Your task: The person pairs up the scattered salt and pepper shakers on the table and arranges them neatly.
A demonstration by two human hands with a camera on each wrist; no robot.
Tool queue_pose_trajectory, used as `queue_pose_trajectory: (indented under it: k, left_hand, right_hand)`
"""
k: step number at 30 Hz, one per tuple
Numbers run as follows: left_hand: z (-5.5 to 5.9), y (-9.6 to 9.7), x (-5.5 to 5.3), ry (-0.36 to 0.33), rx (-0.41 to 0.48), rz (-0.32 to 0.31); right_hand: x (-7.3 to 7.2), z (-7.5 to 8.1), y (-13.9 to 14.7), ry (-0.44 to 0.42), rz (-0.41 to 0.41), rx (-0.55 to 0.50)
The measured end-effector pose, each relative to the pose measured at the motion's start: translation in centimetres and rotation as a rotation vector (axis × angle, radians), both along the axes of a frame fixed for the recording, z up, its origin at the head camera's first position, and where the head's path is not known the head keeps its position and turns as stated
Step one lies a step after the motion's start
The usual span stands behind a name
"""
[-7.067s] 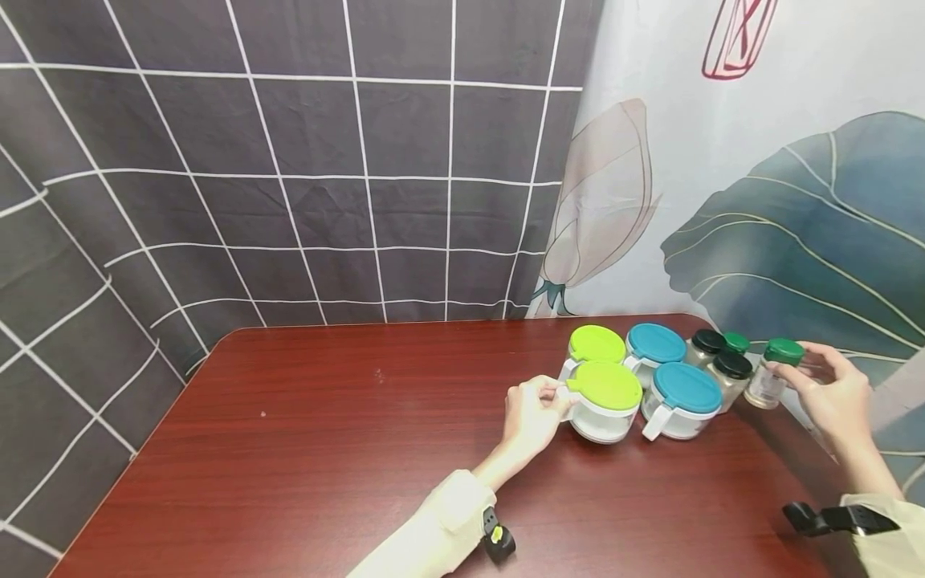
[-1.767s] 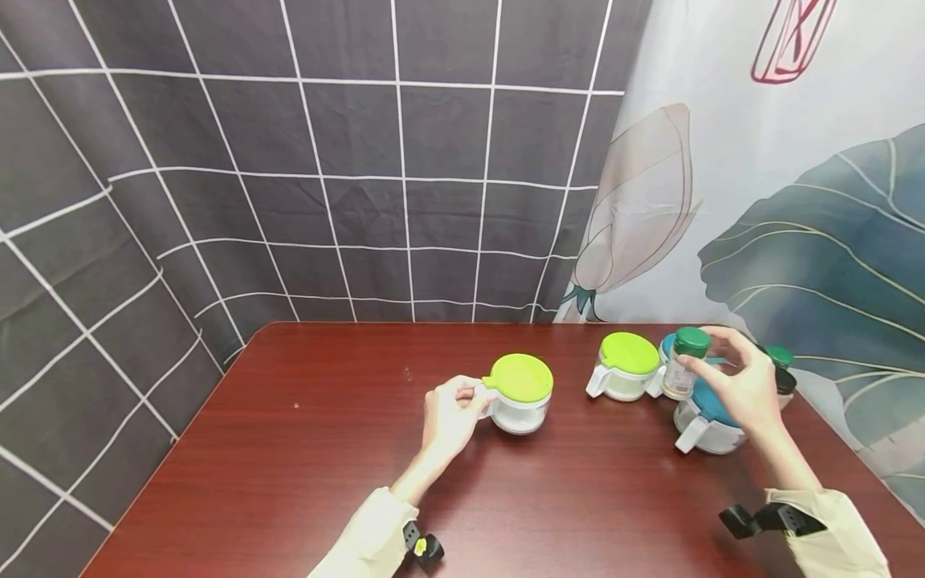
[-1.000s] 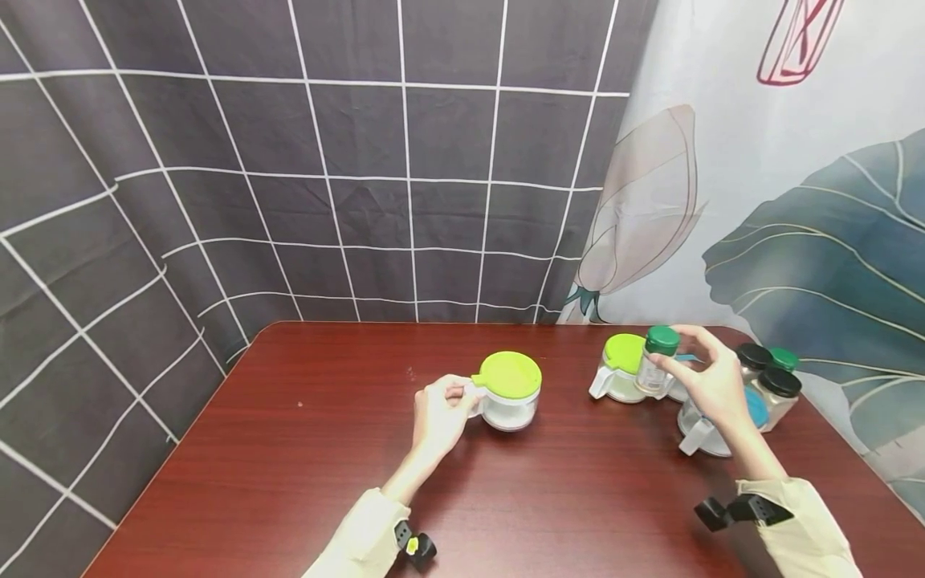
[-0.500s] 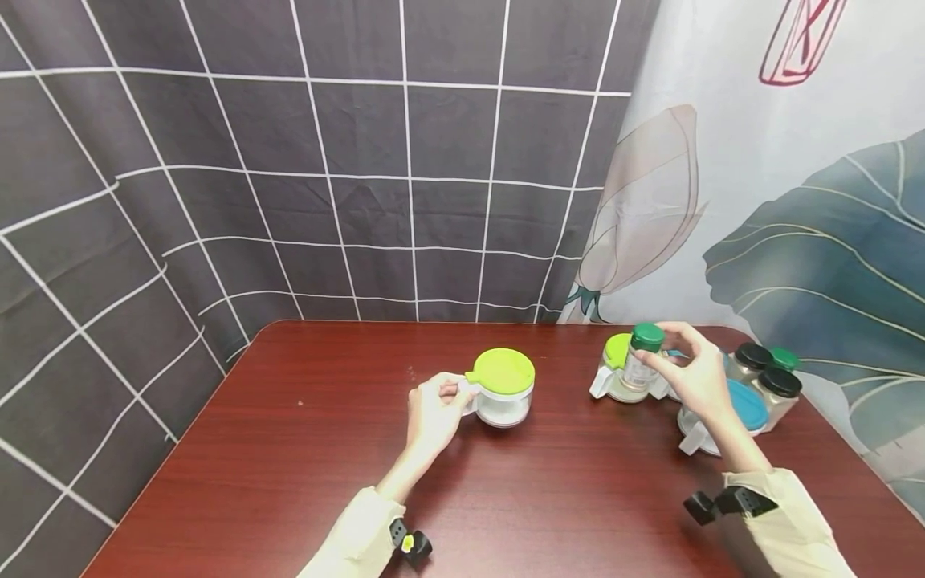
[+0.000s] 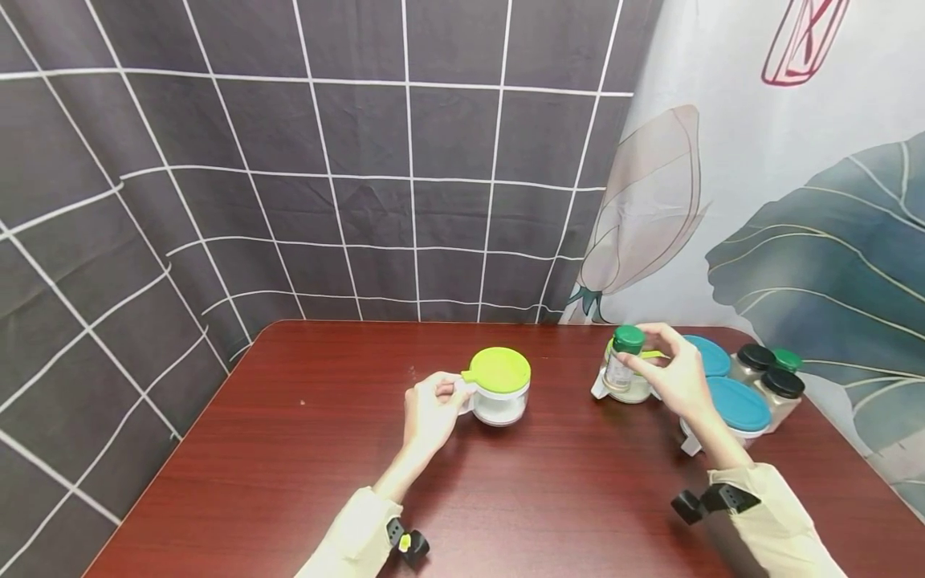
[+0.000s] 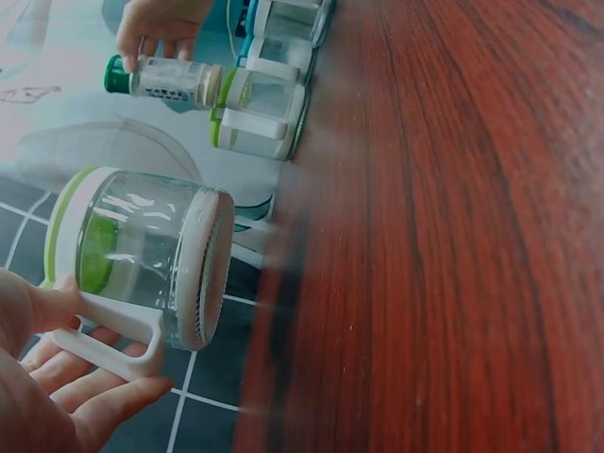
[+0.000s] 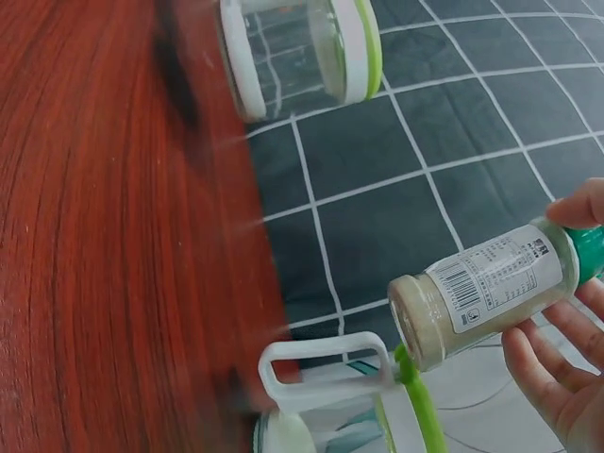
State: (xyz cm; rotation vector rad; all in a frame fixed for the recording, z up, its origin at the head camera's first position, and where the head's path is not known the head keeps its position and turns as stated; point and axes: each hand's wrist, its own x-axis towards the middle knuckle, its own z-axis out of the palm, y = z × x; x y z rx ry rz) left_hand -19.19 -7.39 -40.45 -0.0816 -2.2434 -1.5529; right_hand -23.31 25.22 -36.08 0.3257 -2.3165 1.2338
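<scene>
My left hand (image 5: 429,413) grips the white handle of a clear glass seasoning jar (image 5: 500,373) with a lime-green lid. The left wrist view shows this jar (image 6: 142,255) clear of the tabletop, its fingers around the handle. My right hand (image 5: 678,377) pinches a spice bottle (image 5: 621,369) between thumb and fingers near its green cap. Pale powder and a printed barcode label show on the bottle (image 7: 495,283) in the right wrist view. It is held up off the table, overlapping a second green-lidded seasoning jar (image 5: 636,393) that stands on the table.
Right of that standing jar are two blue-lidded jars (image 5: 737,404), partly behind my right hand and forearm. Beyond them stand two black-capped bottles (image 5: 783,393) and another green-capped bottle (image 5: 788,360). A grey checked curtain (image 5: 361,201) hangs behind the red-brown table (image 5: 289,466).
My left hand has carried its green-lidded jar leftward, away from the group. My right hand has brought the spice bottle left from the far right, past the blue lids to the other green-lidded jar.
</scene>
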Motion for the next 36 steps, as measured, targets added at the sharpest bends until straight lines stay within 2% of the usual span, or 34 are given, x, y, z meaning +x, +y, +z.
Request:
queue_pose_trajectory:
  k: [14,23,36]
  left_hand:
    - [0.0,-0.7,0.1,-0.016,0.000,0.035]
    - [-0.1,-0.9,0.1,-0.009,-0.007,0.040]
    - [0.0,-1.3,0.4,-0.012,-0.018,0.059]
  right_hand:
    - [-0.5,-0.5,-1.9,-0.031,0.071,-0.052]
    - [-0.1,0.1,-3.6,-0.034,0.129,-0.087]
    - [-1.1,-1.6,-4.7,-0.074,0.177,-0.105]
